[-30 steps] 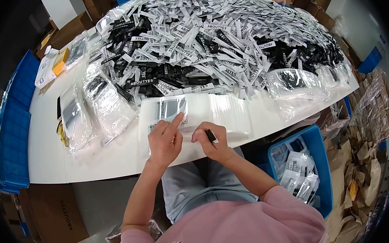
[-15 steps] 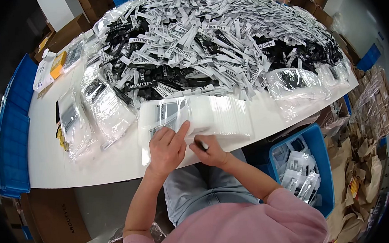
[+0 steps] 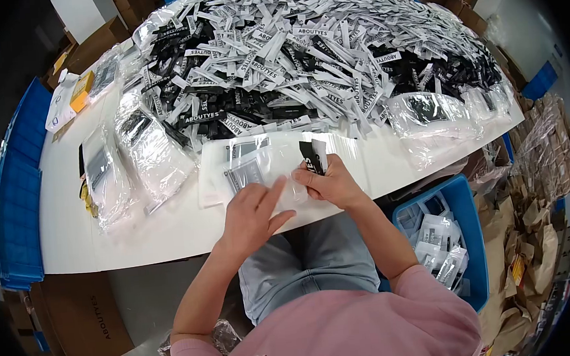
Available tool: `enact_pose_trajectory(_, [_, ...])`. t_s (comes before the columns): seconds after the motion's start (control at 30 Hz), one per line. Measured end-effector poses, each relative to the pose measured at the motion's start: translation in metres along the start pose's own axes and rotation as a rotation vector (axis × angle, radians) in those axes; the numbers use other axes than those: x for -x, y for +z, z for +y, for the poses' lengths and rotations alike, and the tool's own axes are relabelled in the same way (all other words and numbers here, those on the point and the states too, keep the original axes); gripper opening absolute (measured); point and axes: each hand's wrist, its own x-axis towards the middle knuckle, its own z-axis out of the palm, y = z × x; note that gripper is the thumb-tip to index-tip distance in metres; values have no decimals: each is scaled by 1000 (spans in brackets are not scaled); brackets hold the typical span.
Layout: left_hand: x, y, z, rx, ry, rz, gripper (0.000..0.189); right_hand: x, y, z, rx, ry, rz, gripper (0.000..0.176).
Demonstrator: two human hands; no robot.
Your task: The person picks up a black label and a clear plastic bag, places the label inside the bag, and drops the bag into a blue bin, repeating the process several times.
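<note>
My right hand point(image 3: 330, 187) is closed around a black sachet point(image 3: 308, 155) and a white sachet point(image 3: 320, 153), thumb pressed on top. To its left, my left hand point(image 3: 251, 213) is spread, thumb and index finger apart, at the near side of a clear plastic bag point(image 3: 261, 166) with a grey printed panel. The bag lies tilted over a stack of similar clear bags point(image 3: 210, 167) at the table's front edge. The index fingertip overlaps the bag close to the right hand.
A large heap of black and white sachets point(image 3: 270, 66) covers the back of the white table point(image 3: 71, 239). Packs of clear bags point(image 3: 155, 157) lie at left, and more point(image 3: 430, 121) at right. A blue bin point(image 3: 478, 244) with filled bags stands below right.
My right hand has moved up and right, and the sachets in it now show clearly. My left hand has shifted slightly down, thumb spread, and a bag now lies tilted across the stack.
</note>
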Motion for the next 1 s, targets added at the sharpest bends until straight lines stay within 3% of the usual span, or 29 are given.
enact_pose_trajectory(0.03, [1,3,6,0,0,-1,43,1,2,1,-1,0,1,17])
enact_pose_trajectory(0.1, [3,7,15,511,-402,117,33,4,11,2,357,-299,23,20])
enact_pose_trajectory(0.13, [3,5,14,510,-402,114,33,8,16,-11,511,-337,-16,21])
enact_pose_trajectory(0.2, [2,-2,11,826,-812,-103,21,8,23,-2,828,-571,-21,19])
enact_pose_trajectory(0.27, [4,3,8,894,-760,-68,16,13,25,-7,830,-663,1,19])
enact_pose_trajectory(0.33, [-13,-8,23,1236,-971,138,7,15,21,-9,569,-494,-47,23])
enact_pose_trajectory(0.4, [-16,-5,25,1283,-974,128,7,11,20,-9,535,-540,-2,19])
enact_pose_trajectory(0.47, [-15,1,27,846,-770,68,12,7,21,-11,498,-586,42,17])
enact_pose_trajectory(0.53, [-19,4,21,719,-696,61,13,5,21,-14,680,-782,147,15])
enact_pose_trajectory(0.63, [-29,3,13,567,-554,107,18,14,24,-25,914,-817,109,25])
enact_pose_trajectory(0.73, [-29,0,-9,664,-571,107,21,23,33,-25,986,-824,58,25])
enact_pose_trajectory(0.77, [-33,4,-13,507,-590,140,24,24,37,-24,1006,-826,-12,25])
enact_pose_trajectory(0.9, [-35,4,-25,681,-683,77,29,12,36,-22,872,-874,105,27])
enact_pose_trajectory(0.97, [-40,-2,-11,543,-347,12,34,-1,27,-19,850,-931,167,26])
enact_pose_trajectory(1.0, [-24,14,-26,445,-541,29,35,-8,22,-16,831,-988,220,25])
